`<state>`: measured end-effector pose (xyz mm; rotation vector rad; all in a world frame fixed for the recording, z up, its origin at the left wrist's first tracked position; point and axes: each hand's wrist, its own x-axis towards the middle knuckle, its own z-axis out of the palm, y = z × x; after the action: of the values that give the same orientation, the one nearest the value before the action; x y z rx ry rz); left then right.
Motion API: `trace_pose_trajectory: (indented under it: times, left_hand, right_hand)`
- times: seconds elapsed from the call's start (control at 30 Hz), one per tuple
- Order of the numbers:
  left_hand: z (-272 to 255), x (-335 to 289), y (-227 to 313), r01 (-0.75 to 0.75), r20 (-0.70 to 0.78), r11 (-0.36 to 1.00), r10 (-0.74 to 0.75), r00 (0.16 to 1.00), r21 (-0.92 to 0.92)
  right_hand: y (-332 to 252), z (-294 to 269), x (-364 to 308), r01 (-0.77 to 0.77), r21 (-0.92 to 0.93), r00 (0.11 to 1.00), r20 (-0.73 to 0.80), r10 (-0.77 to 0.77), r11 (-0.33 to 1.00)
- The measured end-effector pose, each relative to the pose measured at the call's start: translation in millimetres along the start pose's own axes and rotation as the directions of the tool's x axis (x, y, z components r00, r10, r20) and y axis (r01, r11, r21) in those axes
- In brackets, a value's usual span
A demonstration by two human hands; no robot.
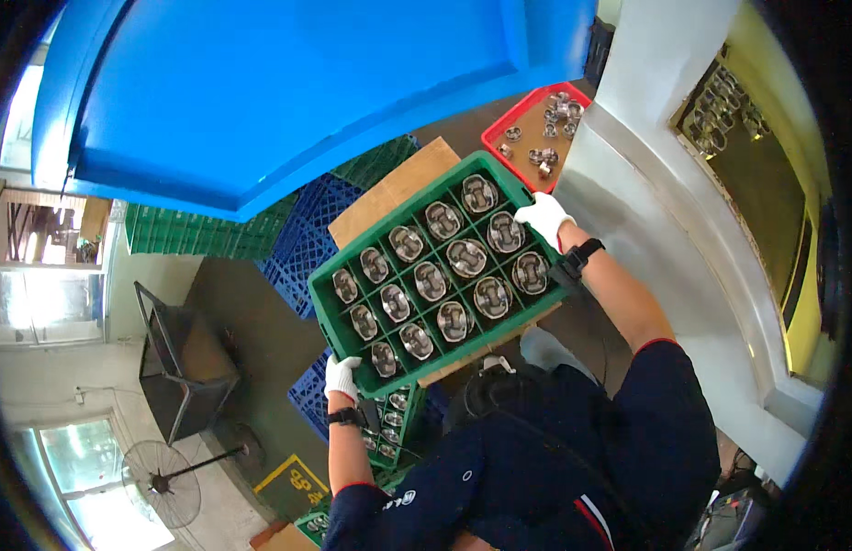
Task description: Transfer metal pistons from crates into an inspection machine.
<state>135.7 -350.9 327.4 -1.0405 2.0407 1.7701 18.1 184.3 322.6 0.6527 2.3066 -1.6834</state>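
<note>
A green divided crate [400, 215] lies tilted across the middle of the view, held between my two gloved hands. Metal pistons [466, 258] sit in its compartments, one in each that I can make out. My left hand [341, 377], in a white glove, is closed on the near left corner of the crate. At the right end, my right hand [547, 220] grips the rim, also gloved in white. Both hands' fingers are partly hidden by the crate edge. Under the crate shows a flat brown board [389, 195].
A red tray [506, 122] of loose pistons stands beyond my right hand, beside a grey machine housing [619, 216]. A large blue panel [307, 101] overhangs the far side. Blue pallets [302, 241], stacked green crates [206, 230], a dark cart [189, 367] and a fan [160, 483] stand left.
</note>
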Motion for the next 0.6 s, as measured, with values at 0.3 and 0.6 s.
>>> trace_pose_trajectory:
  times: [0.3,0.6]
  left_hand:
    - [8,-19,-11,-0.126,0.119,0.990,0.119,0.986,0.055]
    - [6,-43,-28,-0.225,0.152,0.974,0.228,0.962,-0.037]
  right_hand:
    - [-37,-16,-53,0.068,-0.600,0.983,-0.097,-0.156,0.797]
    - [-20,18,-132,0.175,-0.842,0.920,-0.045,-0.390,0.510]
